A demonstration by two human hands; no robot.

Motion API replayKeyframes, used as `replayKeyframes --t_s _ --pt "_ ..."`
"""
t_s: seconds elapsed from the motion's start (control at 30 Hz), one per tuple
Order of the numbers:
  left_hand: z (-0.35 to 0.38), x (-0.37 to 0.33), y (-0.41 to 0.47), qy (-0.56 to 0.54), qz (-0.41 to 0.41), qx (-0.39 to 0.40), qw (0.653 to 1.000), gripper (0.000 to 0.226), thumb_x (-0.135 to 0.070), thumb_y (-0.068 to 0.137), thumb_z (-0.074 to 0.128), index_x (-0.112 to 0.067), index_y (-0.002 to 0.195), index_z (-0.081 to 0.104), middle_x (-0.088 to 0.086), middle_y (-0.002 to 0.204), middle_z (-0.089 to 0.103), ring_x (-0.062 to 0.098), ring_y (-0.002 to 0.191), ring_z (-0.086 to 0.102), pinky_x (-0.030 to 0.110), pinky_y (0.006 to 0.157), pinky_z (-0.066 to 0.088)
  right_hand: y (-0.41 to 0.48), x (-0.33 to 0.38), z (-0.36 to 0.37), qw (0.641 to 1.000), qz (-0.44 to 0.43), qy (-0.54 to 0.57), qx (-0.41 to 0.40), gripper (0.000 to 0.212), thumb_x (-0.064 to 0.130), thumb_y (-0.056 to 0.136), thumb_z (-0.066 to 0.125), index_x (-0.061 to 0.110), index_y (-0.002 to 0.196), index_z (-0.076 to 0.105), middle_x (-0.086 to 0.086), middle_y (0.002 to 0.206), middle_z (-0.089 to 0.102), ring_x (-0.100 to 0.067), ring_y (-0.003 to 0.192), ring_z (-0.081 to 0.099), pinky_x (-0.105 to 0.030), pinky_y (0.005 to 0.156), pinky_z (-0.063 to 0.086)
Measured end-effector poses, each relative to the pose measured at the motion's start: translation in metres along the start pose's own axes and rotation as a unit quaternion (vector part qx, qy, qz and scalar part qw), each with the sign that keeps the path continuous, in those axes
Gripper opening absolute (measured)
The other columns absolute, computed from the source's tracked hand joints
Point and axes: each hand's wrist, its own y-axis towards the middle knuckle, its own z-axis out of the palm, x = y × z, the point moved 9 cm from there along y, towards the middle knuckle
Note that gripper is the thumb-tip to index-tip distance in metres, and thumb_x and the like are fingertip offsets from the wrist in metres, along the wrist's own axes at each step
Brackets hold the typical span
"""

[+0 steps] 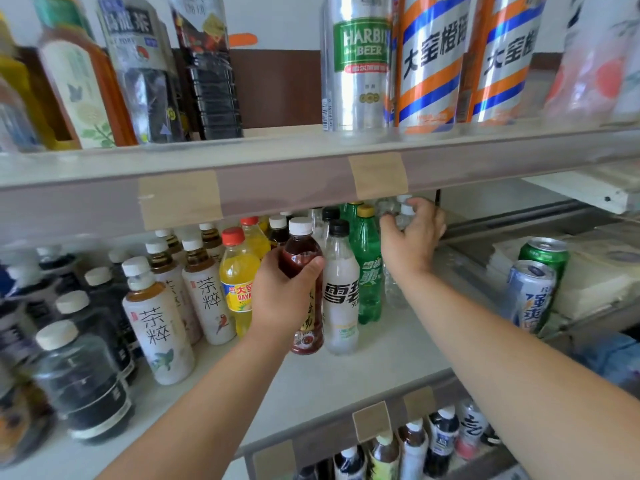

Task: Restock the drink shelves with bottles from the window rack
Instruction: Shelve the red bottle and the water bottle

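My left hand grips a dark red drink bottle with a white cap, standing upright on the middle shelf. It stands between a yellow orange-drink bottle and a white Sprite bottle. My right hand reaches deeper into the shelf, its fingers curled around the top of a clear water bottle with a white cap. A green Sprite bottle stands just left of that hand. The water bottle's lower part is mostly hidden by my wrist.
Tea bottles and dark bottles fill the shelf's left side. Two cans stand at the right. The upper shelf carries a Harbin beer can, orange-striped cans and bottles. More bottles stand on the shelf below.
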Motion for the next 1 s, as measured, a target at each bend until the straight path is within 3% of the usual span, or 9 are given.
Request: replayKeyframes --t_s 0.07,0.17,0.27,0.4,0.6,0.7,0.87,1.0 --pt "0.000 0.001 0.002 0.014 0.002 -0.010 1.000 0.033 -0.034 0.087 0.073 -0.022 0.115 0.062 -0.004 0.103 0.071 0.019 0.094 0.067 0.042 0.083 0.057 -0.007 0.008 0.004 1.000 -0.014 0.003 0.016 0.038 0.017 0.080 0.069 0.007 0.115 0.058 -0.013 0.125 0.047 -0.030 0.123 0.041 -0.019 0.089 0.026" --pt "0.004 0.005 0.006 0.031 0.006 -0.025 0.999 0.036 -0.031 0.089 0.071 -0.019 0.121 0.059 -0.002 0.110 0.069 0.021 0.101 0.065 0.044 0.092 0.054 -0.020 0.017 0.010 0.999 -0.037 0.010 0.035 0.035 0.018 0.080 0.068 0.008 0.112 0.059 -0.001 0.114 0.044 -0.027 0.118 0.043 -0.027 0.092 0.031" --pt "0.010 0.010 0.009 0.027 0.001 -0.031 0.999 0.036 -0.026 0.091 0.068 -0.017 0.124 0.056 0.000 0.115 0.067 0.023 0.106 0.063 0.044 0.097 0.051 -0.029 0.016 0.010 0.998 -0.039 0.006 0.039 0.032 0.017 0.082 0.070 0.008 0.111 0.060 -0.002 0.114 0.047 -0.022 0.114 0.043 -0.019 0.087 0.026" --pt "0.012 0.020 0.013 0.019 -0.013 -0.045 0.999 0.036 -0.022 0.092 0.067 -0.016 0.126 0.056 0.000 0.116 0.066 0.022 0.108 0.062 0.040 0.097 0.049 -0.040 0.013 0.009 0.997 -0.048 0.026 0.060 0.024 0.012 0.083 0.068 0.008 0.106 0.060 0.000 0.109 0.047 -0.015 0.105 0.040 -0.016 0.082 0.024" --pt "0.016 0.031 0.012 0.000 -0.023 -0.077 0.997 0.042 -0.022 0.089 0.070 -0.017 0.128 0.056 -0.001 0.118 0.067 0.021 0.108 0.063 0.039 0.098 0.050 -0.053 0.008 0.018 0.991 -0.043 0.073 0.107 0.018 0.011 0.084 0.065 0.019 0.095 0.054 0.001 0.100 0.054 -0.018 0.095 0.051 -0.024 0.079 0.039" --pt "0.017 0.031 0.012 0.004 -0.018 -0.102 0.995 0.041 -0.023 0.087 0.072 -0.018 0.125 0.058 -0.002 0.116 0.068 0.020 0.106 0.063 0.039 0.098 0.050 -0.060 0.006 0.020 0.990 -0.048 0.069 0.115 0.012 0.011 0.084 0.064 0.017 0.090 0.056 -0.001 0.095 0.056 -0.015 0.086 0.051 -0.017 0.070 0.038" --pt "0.013 0.030 0.010 0.039 -0.009 -0.138 0.990 0.045 -0.026 0.086 0.074 -0.018 0.126 0.058 -0.001 0.118 0.067 0.020 0.107 0.062 0.031 0.095 0.047 -0.065 -0.004 0.020 0.989 -0.023 0.071 0.130 0.010 0.010 0.083 0.063 0.019 0.088 0.059 -0.002 0.088 0.060 -0.013 0.076 0.052 -0.021 0.064 0.038" --pt "0.016 0.031 0.012 0.052 -0.017 -0.135 0.989 0.048 -0.027 0.086 0.073 -0.018 0.130 0.056 0.002 0.122 0.067 0.022 0.112 0.062 0.037 0.102 0.048 -0.069 -0.007 0.016 0.988 -0.014 0.078 0.133 0.012 0.006 0.084 0.062 0.017 0.086 0.062 0.005 0.077 0.057 -0.005 0.068 0.051 -0.018 0.061 0.039"
